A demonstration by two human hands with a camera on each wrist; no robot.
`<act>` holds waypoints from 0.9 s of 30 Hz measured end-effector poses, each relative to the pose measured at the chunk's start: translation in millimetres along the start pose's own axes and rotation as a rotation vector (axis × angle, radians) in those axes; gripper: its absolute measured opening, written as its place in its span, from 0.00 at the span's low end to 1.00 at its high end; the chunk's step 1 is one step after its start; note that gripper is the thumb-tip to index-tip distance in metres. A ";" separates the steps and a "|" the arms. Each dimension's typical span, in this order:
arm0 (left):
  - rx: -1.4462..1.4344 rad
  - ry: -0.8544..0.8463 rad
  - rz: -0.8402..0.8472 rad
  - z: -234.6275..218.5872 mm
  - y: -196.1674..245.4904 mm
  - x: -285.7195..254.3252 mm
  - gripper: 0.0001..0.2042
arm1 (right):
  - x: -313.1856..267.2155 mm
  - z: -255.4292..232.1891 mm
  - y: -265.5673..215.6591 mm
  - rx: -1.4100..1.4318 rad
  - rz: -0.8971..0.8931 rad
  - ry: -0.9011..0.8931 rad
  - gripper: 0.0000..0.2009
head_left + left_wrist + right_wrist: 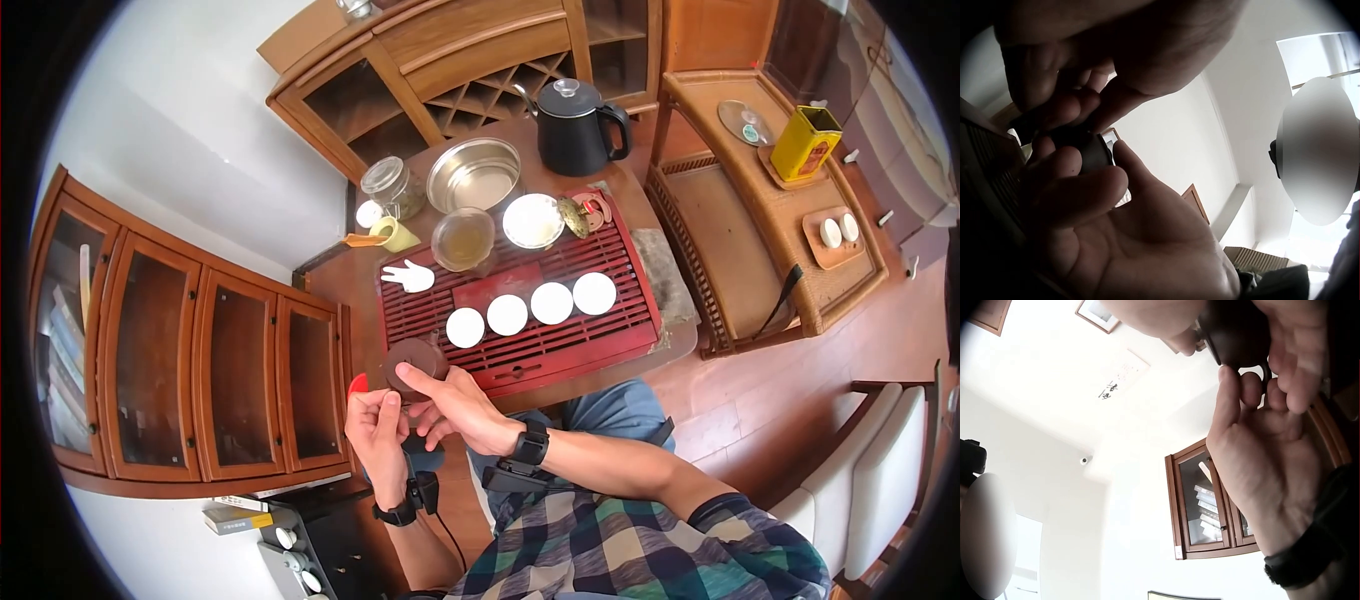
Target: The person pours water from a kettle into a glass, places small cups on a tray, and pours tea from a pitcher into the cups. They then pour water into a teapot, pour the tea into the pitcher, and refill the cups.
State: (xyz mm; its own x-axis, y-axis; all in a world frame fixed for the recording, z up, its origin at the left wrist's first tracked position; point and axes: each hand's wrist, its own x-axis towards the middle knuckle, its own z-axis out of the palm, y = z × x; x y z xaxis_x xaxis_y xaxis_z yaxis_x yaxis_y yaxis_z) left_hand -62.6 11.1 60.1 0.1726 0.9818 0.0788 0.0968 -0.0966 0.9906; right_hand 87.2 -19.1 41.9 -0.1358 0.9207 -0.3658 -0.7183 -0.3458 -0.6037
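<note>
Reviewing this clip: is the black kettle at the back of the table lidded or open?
Lidded: the black kettle stands upright, its clear knob centred on top, no opening showing around it.

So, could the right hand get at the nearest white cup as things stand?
Probably, once freed: the right hand is on the brown teapot, which the left hand holds too. The nearest white cup sits just past the pot on the red tray, its top seemingly uncovered.
</note>
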 end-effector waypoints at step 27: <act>0.211 -0.103 -0.026 6.9 23.4 24.6 0.05 | 4.4 -6.5 -6.5 0.323 0.150 -0.074 0.39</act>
State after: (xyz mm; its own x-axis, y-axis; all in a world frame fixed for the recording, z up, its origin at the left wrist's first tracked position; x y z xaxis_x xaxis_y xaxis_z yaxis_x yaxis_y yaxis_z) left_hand -49.3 31.8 84.4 0.2655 0.9636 0.0315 0.3036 -0.1145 0.9459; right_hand 95.7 -14.0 39.6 -0.2966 0.8788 -0.3738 -0.8635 -0.4140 -0.2880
